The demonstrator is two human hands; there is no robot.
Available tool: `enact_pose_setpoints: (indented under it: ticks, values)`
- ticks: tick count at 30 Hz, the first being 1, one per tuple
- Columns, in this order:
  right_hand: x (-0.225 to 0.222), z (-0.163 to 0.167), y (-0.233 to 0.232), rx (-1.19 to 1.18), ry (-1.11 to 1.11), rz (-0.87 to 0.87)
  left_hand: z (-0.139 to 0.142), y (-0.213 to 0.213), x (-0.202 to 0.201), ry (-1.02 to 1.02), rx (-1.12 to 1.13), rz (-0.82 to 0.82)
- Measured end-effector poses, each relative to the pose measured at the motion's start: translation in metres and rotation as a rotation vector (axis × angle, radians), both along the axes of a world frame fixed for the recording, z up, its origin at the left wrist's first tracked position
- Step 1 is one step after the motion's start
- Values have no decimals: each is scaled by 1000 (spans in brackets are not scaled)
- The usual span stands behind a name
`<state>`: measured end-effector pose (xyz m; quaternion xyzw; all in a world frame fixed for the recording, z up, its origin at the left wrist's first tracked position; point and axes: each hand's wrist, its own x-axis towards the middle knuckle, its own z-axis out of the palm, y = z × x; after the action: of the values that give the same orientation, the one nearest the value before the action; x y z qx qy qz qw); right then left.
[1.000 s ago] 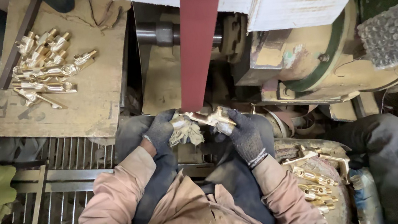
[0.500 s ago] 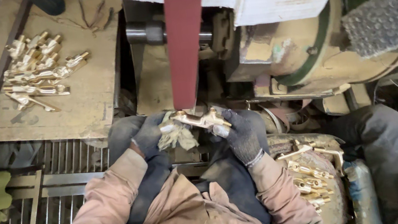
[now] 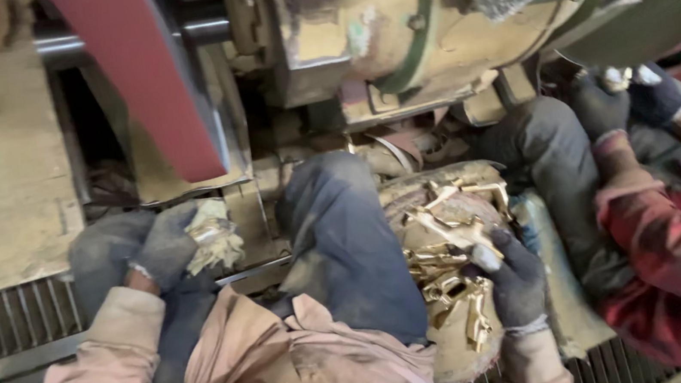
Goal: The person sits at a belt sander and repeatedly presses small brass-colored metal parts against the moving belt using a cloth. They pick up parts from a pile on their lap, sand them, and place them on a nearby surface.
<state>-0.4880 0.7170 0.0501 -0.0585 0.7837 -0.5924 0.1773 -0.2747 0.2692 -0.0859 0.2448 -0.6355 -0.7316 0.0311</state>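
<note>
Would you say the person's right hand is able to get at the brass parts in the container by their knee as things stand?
Probably yes: the right hand already rests on the pile of brass parts in the open container, nothing covering them. The left hand holds a rag apart.

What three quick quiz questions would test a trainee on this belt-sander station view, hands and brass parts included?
1. True or false: the right hand reaches into the container of brass fittings beside the knee.
2. What does the left hand hold? A) a crumpled rag B) a hammer C) nothing
3. Fill in: the red sanding belt runs ______ the left hand in the picture.

Key: 1 true; 2 A; 3 above. A co-worker's gloved hands on the right, in red plaid sleeves, are not the wearer's.
</note>
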Motion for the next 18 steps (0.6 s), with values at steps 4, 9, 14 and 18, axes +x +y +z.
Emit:
enact_pose_setpoints:
  ticks: [4,9,14,18]
  values:
    - [-9,6,81,413,-312,-179,-10,-2,0,-54,-338,-53]
    - [-25,-17,146,233,-522,8,-13,-4,1,-35,-360,-91]
    - [-27,-45,141,300,-458,-78,-9,0,0,-138,-344,-64]
    - [-30,-52,118,415,-392,-193,-5,2,0,-123,-252,-20]
